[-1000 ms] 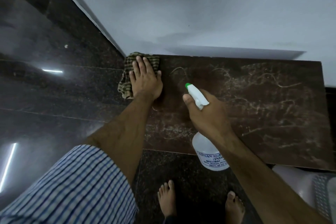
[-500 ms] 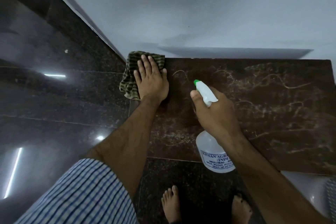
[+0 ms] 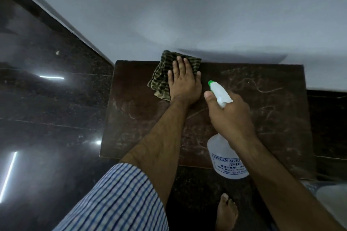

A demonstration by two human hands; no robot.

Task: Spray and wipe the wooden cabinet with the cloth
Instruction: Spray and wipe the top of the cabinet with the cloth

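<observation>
Wiping step: left hand (image 3: 185, 82) flat on cloth (image 3: 163, 77) at cabinet (image 3: 272, 118) rear, right hand (image 3: 230, 116) gripping bottle (image 3: 225, 161); next, probably sweep toward dusty right.

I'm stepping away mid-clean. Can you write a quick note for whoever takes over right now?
Left hand: flat on the cloth, at the cabinet top's far edge.
Right hand: grips the bottle above the top, nozzle aimed forward-left.
Done: far left corner looks wiped.
To do: pale streaks cover the middle and right; spray and wipe them.
</observation>
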